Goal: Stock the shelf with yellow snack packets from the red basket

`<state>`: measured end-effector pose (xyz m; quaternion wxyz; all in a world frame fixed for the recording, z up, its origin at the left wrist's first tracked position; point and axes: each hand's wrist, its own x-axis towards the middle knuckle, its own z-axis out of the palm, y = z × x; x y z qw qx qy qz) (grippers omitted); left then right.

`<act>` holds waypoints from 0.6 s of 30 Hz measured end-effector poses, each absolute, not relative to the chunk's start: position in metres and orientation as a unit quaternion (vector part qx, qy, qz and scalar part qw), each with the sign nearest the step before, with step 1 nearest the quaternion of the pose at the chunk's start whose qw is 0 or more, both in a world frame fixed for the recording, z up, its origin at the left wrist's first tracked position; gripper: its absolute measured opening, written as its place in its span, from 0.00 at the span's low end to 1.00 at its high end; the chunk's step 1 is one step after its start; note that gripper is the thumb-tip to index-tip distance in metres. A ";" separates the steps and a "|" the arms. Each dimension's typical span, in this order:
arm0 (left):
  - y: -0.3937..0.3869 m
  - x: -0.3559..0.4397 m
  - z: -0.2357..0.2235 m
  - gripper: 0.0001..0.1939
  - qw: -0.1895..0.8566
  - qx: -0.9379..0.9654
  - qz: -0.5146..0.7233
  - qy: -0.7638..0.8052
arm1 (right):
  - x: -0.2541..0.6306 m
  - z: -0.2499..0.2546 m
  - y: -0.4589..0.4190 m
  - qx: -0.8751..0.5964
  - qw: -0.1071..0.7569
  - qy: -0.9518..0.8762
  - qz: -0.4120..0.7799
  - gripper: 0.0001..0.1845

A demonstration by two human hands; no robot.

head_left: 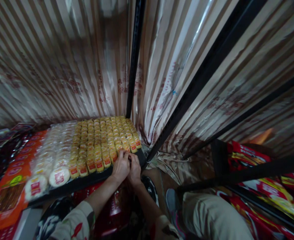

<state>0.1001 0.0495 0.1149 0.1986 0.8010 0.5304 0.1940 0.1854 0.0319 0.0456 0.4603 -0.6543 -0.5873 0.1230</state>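
Yellow packets (104,143), small, rounded and glossy-wrapped, stand in tight rows on a black shelf (77,183); the left hand (121,165) and right hand (134,169) meet at their front edge, fingers curled (whether gripping one, I cannot tell).

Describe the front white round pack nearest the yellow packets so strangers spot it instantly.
Find the black shelf below striped sheeting. Along its front, left of the yellow packets, stand two white round packs. Choose the right one, beside yellow; its twin borders orange packaging.
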 end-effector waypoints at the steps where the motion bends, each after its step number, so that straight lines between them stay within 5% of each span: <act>1: 0.046 0.099 0.116 0.19 0.199 0.803 0.195 0.527 | 0.186 0.046 0.032 -0.655 0.460 -0.586 0.122 0.19; 8: 0.010 0.072 0.102 0.18 0.219 0.819 0.207 0.488 | 0.183 0.051 0.019 -0.635 0.486 -0.595 0.085 0.21; 18: -0.024 0.023 0.041 0.17 0.291 0.829 0.067 0.473 | 0.136 0.026 -0.038 -0.660 0.431 -0.597 0.150 0.15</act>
